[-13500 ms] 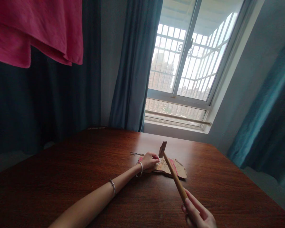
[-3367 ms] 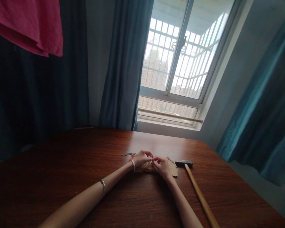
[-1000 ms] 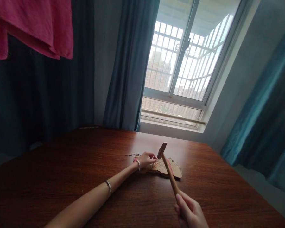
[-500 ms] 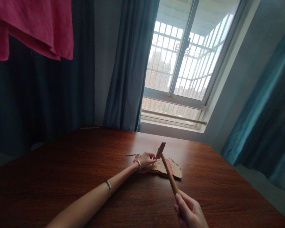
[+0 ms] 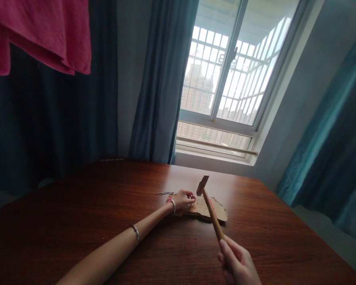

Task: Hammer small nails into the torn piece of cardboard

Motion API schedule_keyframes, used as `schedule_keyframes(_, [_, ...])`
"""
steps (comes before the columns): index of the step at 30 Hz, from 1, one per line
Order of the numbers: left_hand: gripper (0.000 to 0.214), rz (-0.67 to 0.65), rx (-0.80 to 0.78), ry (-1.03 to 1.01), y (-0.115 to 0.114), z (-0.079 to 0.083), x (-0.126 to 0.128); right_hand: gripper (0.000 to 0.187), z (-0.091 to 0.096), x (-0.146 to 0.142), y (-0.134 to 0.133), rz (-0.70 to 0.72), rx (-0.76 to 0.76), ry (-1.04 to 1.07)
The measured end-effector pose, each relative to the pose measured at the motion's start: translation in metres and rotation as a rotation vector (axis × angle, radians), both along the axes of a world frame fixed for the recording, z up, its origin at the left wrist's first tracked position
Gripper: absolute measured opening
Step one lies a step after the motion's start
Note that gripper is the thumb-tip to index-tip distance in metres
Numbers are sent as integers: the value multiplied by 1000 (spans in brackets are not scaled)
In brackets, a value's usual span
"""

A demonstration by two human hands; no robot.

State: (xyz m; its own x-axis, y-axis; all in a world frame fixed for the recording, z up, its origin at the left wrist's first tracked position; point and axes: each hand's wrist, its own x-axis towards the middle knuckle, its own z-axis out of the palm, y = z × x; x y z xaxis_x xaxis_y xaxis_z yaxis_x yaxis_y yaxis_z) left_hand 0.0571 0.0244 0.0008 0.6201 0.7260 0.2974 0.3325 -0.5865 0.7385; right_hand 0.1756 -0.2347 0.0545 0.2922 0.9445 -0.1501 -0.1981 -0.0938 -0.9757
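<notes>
My right hand [image 5: 239,259] is closed around the lower end of the wooden handle of a hammer [image 5: 213,215]. The hammer's head points away from me, above a flat tan piece [image 5: 221,211] on the table. That piece has a rounded right end, many dark dots across it and pink bands. My left hand [image 5: 184,200] rests at its left part, fingers pinched together close to the hammer head. Something dark red shows at those fingertips; whether it is nails or a small held thing is unclear. A bracelet [image 5: 136,232] circles the left forearm.
Thin dark sticks [image 5: 165,193] lie just left of the tan piece. The brown wooden table [image 5: 91,221] reaches to the wall beneath a barred window [image 5: 222,79]. Blue curtains [image 5: 163,79] hang beside it, and a pink cloth [image 5: 47,35] hangs at upper left.
The hammer head has shifted slightly up and to the right. My left hand stays in the same spot on the tan piece.
</notes>
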Motion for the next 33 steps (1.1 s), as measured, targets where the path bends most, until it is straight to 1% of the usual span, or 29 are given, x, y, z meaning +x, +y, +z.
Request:
schedule_keyframes(4, [25, -15, -18, -13, 0, 0, 0, 52, 5, 0, 0, -1, -9, -29])
schedule_keyframes(9, [23, -30, -36, -33, -1, 1, -1, 49, 9, -2, -1, 54, -23, -26])
schedule_keyframes(14, [21, -31, -55, -43, -2, 1, -2, 49, 6, -5, 0, 82, -3, -17])
schedule_keyframes(17, [21, -26, -63, -30, -2, 1, -2, 46, 4, -6, 1, 103, 9, -28])
schedule_keyframes(21, [21, -16, -60, -26, -1, 0, -2, 43, 4, -6, 2, 91, 36, -55])
schedule_keyframes(28, [21, -33, -42, -18, 0, -1, -2, 44, 3, -5, 3, 91, 3, -41])
schedule_keyframes(31, [21, -16, -34, -3, -1, 0, -2, 49, 3, -1, 0, 69, -19, -9])
schedule_keyframes(33, [21, -13, -32, -9, -2, 1, -1, 54, 2, 4, -3, 31, -5, -7])
